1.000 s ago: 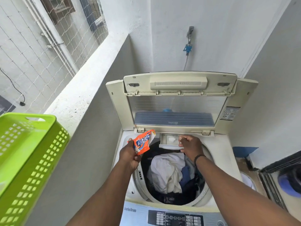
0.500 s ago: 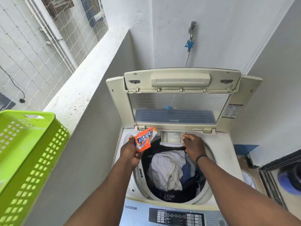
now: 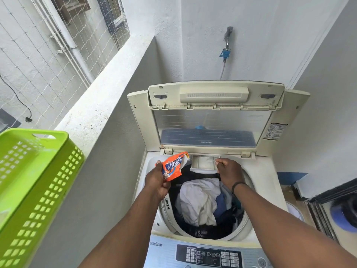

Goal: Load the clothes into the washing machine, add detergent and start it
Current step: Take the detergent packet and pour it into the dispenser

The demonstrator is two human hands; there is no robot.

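A top-loading washing machine (image 3: pixel 266 182) stands with its lid (image 3: pixel 210 117) raised. White, blue and dark clothes (image 3: pixel 202 204) fill the drum. My left hand (image 3: pixel 157 182) grips an orange detergent sachet (image 3: pixel 173 167), torn open at the top, over the drum's back left rim. The small detergent drawer (image 3: pixel 202 162) at the back of the opening is pulled out, with white powder in it. My right hand (image 3: pixel 229 173) has curled fingers at the drawer's right end. The control panel (image 3: pixel 208 256) lies along the machine's front edge.
A lime-green plastic basket (image 3: pixel 29 180) sits on the low wall (image 3: pixel 100 105) to the left. A tap with a blue hose fitting (image 3: pixel 225 53) is on the back wall. A blue object (image 3: pixel 343 213) lies on the floor at right.
The drawer has slid further back toward the machine with my right hand at its end. The sachet in my left hand has stayed near the back left rim.
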